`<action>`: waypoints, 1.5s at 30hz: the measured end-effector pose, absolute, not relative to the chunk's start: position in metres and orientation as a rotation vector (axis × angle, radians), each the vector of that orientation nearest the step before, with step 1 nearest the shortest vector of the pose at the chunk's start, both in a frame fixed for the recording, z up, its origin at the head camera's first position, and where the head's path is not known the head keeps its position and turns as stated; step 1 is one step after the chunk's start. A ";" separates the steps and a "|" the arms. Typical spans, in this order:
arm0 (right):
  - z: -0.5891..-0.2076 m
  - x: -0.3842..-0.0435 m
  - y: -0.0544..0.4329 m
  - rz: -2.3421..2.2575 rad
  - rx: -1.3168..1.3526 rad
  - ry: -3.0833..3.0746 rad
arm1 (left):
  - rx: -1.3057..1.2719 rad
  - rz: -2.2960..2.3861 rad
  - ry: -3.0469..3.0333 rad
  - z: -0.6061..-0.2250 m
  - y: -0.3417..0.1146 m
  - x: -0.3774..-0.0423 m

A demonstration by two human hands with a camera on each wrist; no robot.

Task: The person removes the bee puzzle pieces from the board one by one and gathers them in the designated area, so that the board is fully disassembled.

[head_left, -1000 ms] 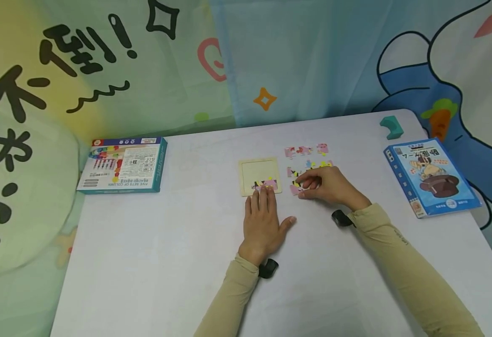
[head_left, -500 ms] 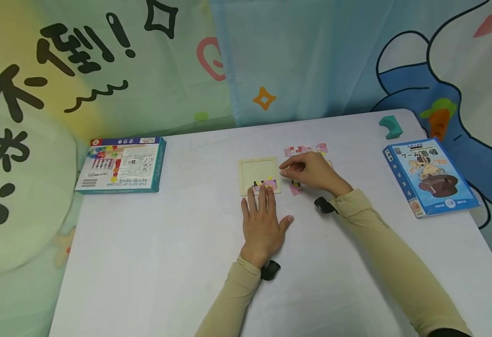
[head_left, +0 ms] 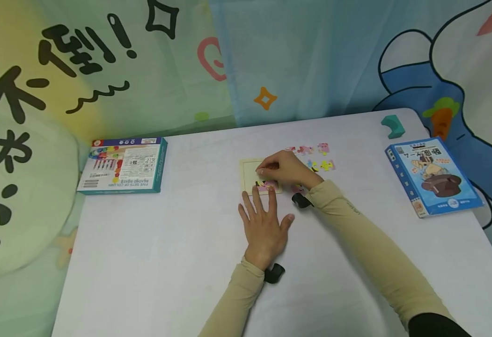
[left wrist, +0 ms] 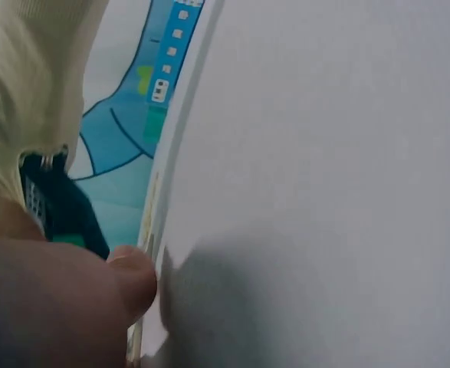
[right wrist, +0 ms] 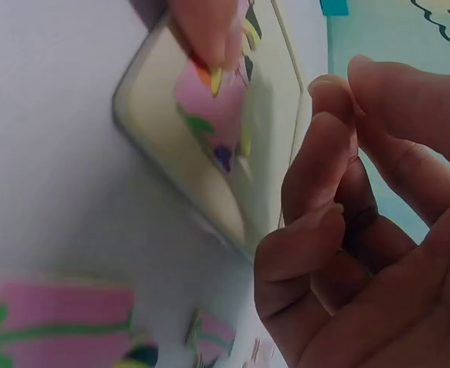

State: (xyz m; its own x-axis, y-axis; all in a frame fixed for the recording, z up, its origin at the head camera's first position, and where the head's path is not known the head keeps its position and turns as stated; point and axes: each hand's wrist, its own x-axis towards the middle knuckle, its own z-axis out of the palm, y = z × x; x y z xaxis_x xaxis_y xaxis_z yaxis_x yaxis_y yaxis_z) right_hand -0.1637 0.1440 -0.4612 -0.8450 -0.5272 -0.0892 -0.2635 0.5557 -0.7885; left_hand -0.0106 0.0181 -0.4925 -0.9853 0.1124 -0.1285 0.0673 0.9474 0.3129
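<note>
My left hand (head_left: 267, 229) lies palm down with straight, spread fingers. Its fingertips rest at the lower edge of a cream puzzle tray (head_left: 246, 175), where one presses on joined pink puzzle pieces (right wrist: 209, 103) inside the frame. Over the tray's right side, my right hand (head_left: 285, 169) pinches with thumb and index finger. The puzzle piece in that pinch is hidden by the fingers. Loose puzzle pieces (head_left: 327, 164) lie right of the tray, some covered by the right hand. In the left wrist view, only part of the left hand (left wrist: 71, 295) shows above the tabletop.
A white-and-teal box (head_left: 123, 166) lies at the table's left. On the right are a blue box (head_left: 435, 175) and a teal arch-shaped block (head_left: 393, 126). A printed curtain (head_left: 313, 61) hangs behind the white table (head_left: 153, 262).
My right hand has moved left from the loose pieces to over the tray, keeping its pinch. The left hand stays at the tray's edge, its fingers spread slightly wider.
</note>
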 end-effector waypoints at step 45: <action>-0.459 -0.160 0.125 -1.066 -0.561 2.378 | 0.107 0.507 2.944 -0.486 0.017 -0.009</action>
State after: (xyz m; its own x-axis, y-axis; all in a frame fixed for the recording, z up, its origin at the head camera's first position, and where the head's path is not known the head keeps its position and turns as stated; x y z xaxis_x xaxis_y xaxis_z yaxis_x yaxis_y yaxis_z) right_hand -0.1603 0.1246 -0.4595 -0.8052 -0.5379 -0.2498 -0.1714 0.6143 -0.7702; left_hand -0.0086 0.0170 -0.4860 -0.9859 0.0957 -0.1369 0.0444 0.9403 0.3376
